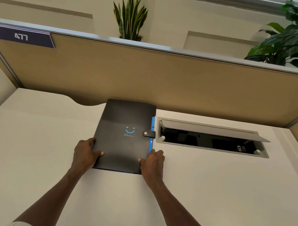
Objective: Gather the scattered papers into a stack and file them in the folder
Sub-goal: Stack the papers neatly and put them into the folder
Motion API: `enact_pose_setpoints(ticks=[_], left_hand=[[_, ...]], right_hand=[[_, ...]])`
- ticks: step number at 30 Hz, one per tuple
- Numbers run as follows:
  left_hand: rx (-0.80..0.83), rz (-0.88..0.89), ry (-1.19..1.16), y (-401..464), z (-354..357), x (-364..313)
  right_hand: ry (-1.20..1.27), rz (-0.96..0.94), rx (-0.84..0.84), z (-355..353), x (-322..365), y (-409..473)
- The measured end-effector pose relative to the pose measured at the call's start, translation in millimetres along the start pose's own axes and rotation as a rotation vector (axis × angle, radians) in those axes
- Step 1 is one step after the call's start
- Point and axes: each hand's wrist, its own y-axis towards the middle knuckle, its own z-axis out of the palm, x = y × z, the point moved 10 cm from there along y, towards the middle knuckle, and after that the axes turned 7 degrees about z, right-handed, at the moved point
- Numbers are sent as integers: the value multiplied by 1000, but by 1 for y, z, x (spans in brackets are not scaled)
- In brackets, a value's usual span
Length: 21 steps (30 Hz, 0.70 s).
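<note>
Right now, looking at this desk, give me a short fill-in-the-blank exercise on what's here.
1. Both hands, left hand and right hand, grip the near end of the black ____.
2. The folder's snap strap is ____.
3. The sign on the partition reads ____.

Missing words: folder; fastened; 477

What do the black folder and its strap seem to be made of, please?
The folder looks like matte black plastic or coated card: smooth, faintly sheened, with a printed blue smile. Its strap seems leather-like or plastic, closed by a shiny metal-looking snap.
</note>
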Motion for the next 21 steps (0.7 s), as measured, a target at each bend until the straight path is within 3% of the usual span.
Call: enact_pose_setpoints(ticks=[21], left_hand=[[-40, -19, -1, 6, 2, 1]], right_hand=[[14, -10, 19, 5, -3, 24]])
